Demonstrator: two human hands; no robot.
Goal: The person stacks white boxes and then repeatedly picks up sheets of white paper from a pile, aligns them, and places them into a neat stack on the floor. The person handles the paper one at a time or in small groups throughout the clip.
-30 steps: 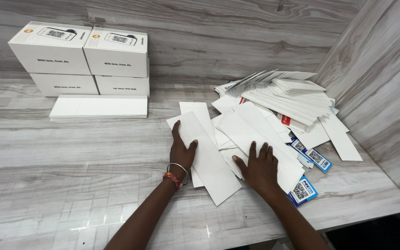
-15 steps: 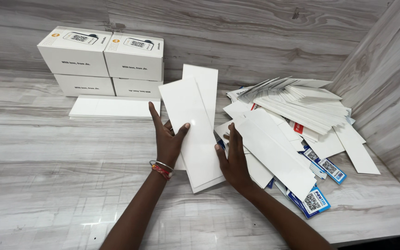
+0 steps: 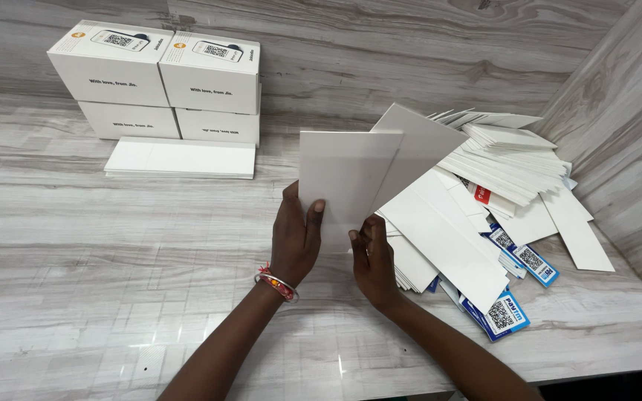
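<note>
Upright now: two long white cards [image 3: 351, 174] lifted off table [image 3: 113, 282], fanned apart, faces toward camera. Left hand [image 3: 296, 238] pinches front card's lower edge, thumb over front; right hand [image 3: 371, 256] curls loosely round lower edges, steadying. Loose card heap [image 3: 484, 178] just right; flat card stack [image 3: 180, 158] before four white boxes [image 3: 159, 82].

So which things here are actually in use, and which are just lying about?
In use:
- left hand and right hand, both gripping the raised white cards
- loose card heap beside the right hand

Lying about:
- four stacked white boxes
- flat white card stack in front of them
- grey wood-grain table
</note>
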